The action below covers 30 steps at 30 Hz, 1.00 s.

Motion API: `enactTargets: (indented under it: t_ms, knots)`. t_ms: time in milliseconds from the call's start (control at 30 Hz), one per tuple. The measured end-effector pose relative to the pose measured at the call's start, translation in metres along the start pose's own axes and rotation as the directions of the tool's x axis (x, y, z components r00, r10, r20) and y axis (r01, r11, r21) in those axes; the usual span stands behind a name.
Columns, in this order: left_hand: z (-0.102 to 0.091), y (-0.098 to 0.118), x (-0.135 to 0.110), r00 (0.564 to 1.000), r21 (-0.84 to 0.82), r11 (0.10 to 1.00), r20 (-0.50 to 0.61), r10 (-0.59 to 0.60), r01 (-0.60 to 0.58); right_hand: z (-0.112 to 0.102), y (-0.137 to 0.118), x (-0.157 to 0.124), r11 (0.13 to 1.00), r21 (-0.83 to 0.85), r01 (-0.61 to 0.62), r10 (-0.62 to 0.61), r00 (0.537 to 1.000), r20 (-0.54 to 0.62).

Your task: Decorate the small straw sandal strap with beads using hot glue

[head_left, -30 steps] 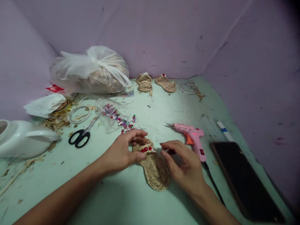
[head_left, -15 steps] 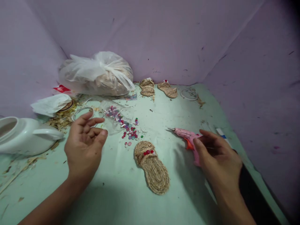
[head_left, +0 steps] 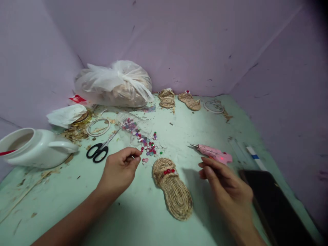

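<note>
My left hand (head_left: 121, 169) is over the table at the near edge of a pile of small coloured beads (head_left: 150, 147). Its fingers are curled, with a small gap between thumb and index tip, and I see nothing between them. My right hand (head_left: 225, 188) is empty, its fingers loosely bent and apart, just below a pink glue gun (head_left: 214, 153) lying on the table with its red light on. Between my hands lies a woven straw slipper (head_left: 176, 194), its strap trimmed with red beads and a white one.
Black-handled scissors (head_left: 101, 150), a white jug (head_left: 38, 150) and a ring (head_left: 98, 127) are on the left. A tied plastic bag (head_left: 115, 85) and small straw slippers (head_left: 189, 100) stand at the back. A dark phone-like slab (head_left: 274, 205) lies at right.
My right hand has let go of the glue gun, leaving it on the table. My left hand has moved right and down to the beads, uncovering the scissors. The view has shifted slightly.
</note>
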State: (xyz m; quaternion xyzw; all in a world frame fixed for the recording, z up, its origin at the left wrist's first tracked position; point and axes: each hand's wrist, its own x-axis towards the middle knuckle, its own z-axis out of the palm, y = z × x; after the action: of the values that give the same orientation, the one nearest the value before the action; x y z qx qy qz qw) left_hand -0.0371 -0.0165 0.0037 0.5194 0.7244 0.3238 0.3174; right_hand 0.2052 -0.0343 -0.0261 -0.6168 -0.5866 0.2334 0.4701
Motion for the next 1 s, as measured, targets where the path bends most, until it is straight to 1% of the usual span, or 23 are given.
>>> enactTargets:
  t_ms: [100, 233, 333, 400, 600, 733, 800, 867, 1000]
  knots:
    - [-0.002, -0.008, 0.005, 0.996, 0.098, 0.995, 0.086, 0.015, -0.024, -0.001, 0.000, 0.000, 0.998, -0.052, 0.036, -0.038, 0.999, -0.035]
    - [-0.002, -0.012, 0.006, 0.985, 0.277, 0.953, 0.150, 0.082, -0.122, -0.001, 0.001, 0.002, 0.988, -0.133, 0.083, -0.089, 0.995, -0.038]
    - [0.001, -0.012, 0.005, 0.961, 0.327, 0.922, 0.245, 0.129, -0.207, -0.001, 0.002, 0.003, 0.973, -0.167, 0.157, -0.162, 0.987, -0.019]
    - [0.004, -0.013, 0.004, 0.951, 0.338, 0.911, 0.273, 0.146, -0.237, -0.001, 0.003, 0.004, 0.965, -0.171, 0.197, -0.200, 0.980, -0.002]
    - [0.011, -0.017, 0.003, 0.960, 0.407, 0.880, 0.230, 0.163, -0.246, -0.001, 0.007, 0.002, 0.953, -0.182, 0.241, -0.240, 0.970, 0.027]
    - [0.015, -0.016, 0.004, 0.955, 0.367, 0.882, 0.158, 0.253, -0.294, -0.001, 0.002, 0.001, 0.948, -0.180, 0.261, -0.257, 0.965, 0.045]
    - [0.016, -0.014, 0.005, 0.950, 0.367, 0.876, 0.139, 0.280, -0.312, -0.002, -0.002, 0.001, 0.948, -0.175, 0.265, -0.257, 0.964, 0.067]
    - [0.017, -0.011, 0.005, 0.952, 0.405, 0.862, 0.163, 0.260, -0.305, -0.003, -0.005, 0.001, 0.949, -0.159, 0.273, -0.261, 0.961, 0.092]
    - [0.018, -0.009, 0.000, 0.960, 0.559, 0.790, 0.248, 0.129, -0.251, -0.005, -0.007, 0.002, 0.942, -0.158, 0.297, -0.279, 0.952, 0.128]
